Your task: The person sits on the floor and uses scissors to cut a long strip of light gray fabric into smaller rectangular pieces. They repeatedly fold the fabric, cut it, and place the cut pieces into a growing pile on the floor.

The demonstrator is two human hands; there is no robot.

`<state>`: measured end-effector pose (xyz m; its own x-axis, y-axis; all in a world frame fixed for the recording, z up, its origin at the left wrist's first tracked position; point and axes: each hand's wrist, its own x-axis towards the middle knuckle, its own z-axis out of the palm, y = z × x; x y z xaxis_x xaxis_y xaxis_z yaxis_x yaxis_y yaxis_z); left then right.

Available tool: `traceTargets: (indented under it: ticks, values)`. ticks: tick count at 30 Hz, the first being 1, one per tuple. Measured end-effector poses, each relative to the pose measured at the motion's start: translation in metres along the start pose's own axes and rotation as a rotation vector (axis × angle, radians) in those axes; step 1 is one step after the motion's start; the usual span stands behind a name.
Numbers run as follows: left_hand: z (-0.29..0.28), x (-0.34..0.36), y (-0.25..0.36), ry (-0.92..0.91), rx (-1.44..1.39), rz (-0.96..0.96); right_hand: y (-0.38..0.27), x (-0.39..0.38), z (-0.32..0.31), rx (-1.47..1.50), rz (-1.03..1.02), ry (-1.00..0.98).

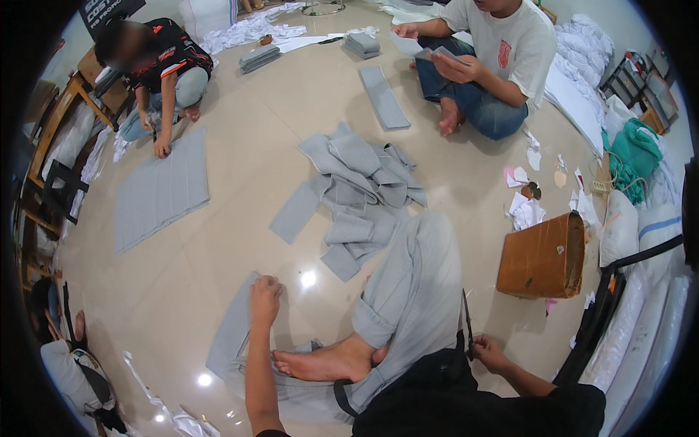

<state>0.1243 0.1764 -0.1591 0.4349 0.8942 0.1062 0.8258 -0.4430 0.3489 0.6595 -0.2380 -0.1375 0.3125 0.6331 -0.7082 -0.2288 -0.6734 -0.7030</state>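
Observation:
My left hand (265, 295) is at the top end of a long grey fabric strip (233, 328) on the floor, its curled fingers gripping that end. The strip runs toward me beside my bare foot (320, 364) and grey trouser leg. At my right side, my right hand (486, 349) is closed on dark scissors (466, 313) held upright, blades pointing away from me. A loose pile of grey strips (349, 182) lies beyond my foot.
A co-worker (167, 65) at upper left handles stacked grey panels (160, 204). Another (510, 80) at upper right holds grey pieces. A brown box (539, 255), paper scraps (528, 211) and white rolls are on the right. Wooden shelving (54, 124) lines the left.

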Motion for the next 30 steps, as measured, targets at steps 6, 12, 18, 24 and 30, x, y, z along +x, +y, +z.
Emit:
traceTargets:
  ticks: [6, 12, 18, 24, 30]
  values:
    - [0.015, -0.008, -0.003, 0.126, -0.005, -0.022, -0.13, -0.011, 0.043, 0.439, -0.118, -0.075]
    - [0.021, -0.009, 0.002, 0.176, -0.128, -0.098, -0.241, -0.019, 0.116, 0.234, -0.341, -0.329]
    - [0.03, -0.023, -0.031, 0.208, -0.338, -0.203, -0.254, 0.027, 0.244, -0.645, -0.512, -0.555]
    - [0.02, -0.023, -0.033, 0.216, -0.701, -0.379, -0.25, 0.063, 0.344, -1.249, -0.974, -0.46]
    - [0.017, -0.026, -0.038, 0.232, -0.784, -0.474, -0.223, 0.101, 0.373, -1.419, -1.089, -0.466]
